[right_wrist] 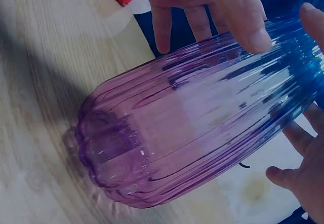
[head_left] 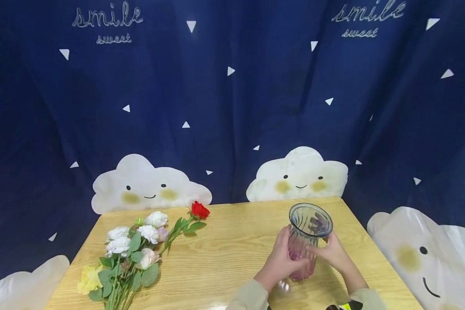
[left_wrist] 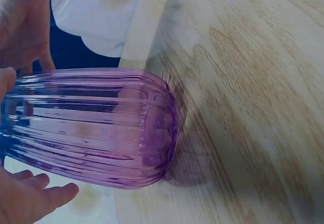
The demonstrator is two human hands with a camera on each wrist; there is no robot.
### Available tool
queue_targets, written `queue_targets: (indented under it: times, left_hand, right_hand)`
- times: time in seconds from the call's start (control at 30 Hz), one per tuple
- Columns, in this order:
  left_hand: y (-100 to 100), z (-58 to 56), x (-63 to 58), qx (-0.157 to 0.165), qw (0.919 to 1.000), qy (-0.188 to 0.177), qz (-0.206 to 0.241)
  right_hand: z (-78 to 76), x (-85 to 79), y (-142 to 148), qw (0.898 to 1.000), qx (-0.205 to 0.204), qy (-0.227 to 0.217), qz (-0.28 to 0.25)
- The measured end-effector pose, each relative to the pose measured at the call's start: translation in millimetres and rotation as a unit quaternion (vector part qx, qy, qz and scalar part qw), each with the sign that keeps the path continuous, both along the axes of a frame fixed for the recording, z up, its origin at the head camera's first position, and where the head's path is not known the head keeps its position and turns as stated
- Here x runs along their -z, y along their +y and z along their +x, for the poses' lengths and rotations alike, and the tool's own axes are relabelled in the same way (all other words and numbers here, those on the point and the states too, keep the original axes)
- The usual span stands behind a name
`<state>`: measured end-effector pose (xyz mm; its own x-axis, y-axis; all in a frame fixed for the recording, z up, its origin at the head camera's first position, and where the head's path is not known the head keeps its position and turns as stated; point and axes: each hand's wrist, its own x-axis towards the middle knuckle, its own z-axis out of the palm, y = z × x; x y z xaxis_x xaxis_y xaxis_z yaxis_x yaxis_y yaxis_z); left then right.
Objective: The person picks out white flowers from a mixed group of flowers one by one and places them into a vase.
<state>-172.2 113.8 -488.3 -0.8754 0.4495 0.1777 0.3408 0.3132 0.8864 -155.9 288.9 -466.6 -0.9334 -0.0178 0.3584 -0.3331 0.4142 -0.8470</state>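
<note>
A ribbed glass vase [head_left: 303, 254], bluish at the rim and purple toward its base, stands on the right part of the table, mouth up. My left hand [head_left: 280, 260] grips its left side, with the thumb across the front. From the right, my right hand [head_left: 335, 254] holds it a little higher, thumb also on the near side. Both wrist views show the fluted purple base, in the left wrist view [left_wrist: 152, 133] close against the wood. The fingers behind the glass are partly hidden.
Artificial flowers lie at the table's left: white blooms [head_left: 149, 234], a yellow one [head_left: 89, 279] and green leaves. A red rose [head_left: 199, 210] points toward the back edge. Behind the wooden table [head_left: 224, 241] hangs a dark blue curtain [head_left: 232, 107] with clouds.
</note>
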Motion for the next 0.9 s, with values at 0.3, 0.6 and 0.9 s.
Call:
queue_targets:
  times: [0.3,0.6,0.9]
  left_hand:
    - [9.1,-9.5,6.2,-0.009,0.9992,0.026,0.028]
    - [9.9,-11.4,6.1,-0.005,0.9989,0.039,0.025]
    - [-1.7,-9.6,-1.6,0.004,0.9994,0.029,0.020]
  right_hand:
    - [-7.8,-5.6,3.9,0.998,-0.050,0.035,0.003]
    - [-11.2,-6.5,10.0,0.996,-0.078,0.046,-0.019]
    - [-10.6,-8.6,4.3,0.991,-0.114,0.049,-0.049]
